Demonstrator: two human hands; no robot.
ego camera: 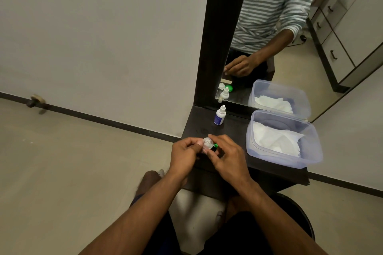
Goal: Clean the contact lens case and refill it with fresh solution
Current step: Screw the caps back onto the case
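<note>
Your left hand (185, 153) and right hand (227, 158) both pinch the contact lens case (209, 144), its round white cap ribbed, green beside it, held near the dark shelf (232, 130) edge, nearer you than the solution bottle (219, 115).

The right hand (224, 156) perhaps hides the case's (209, 144) green half.

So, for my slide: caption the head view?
Both hands hold the lens case over a dark shelf.
</note>
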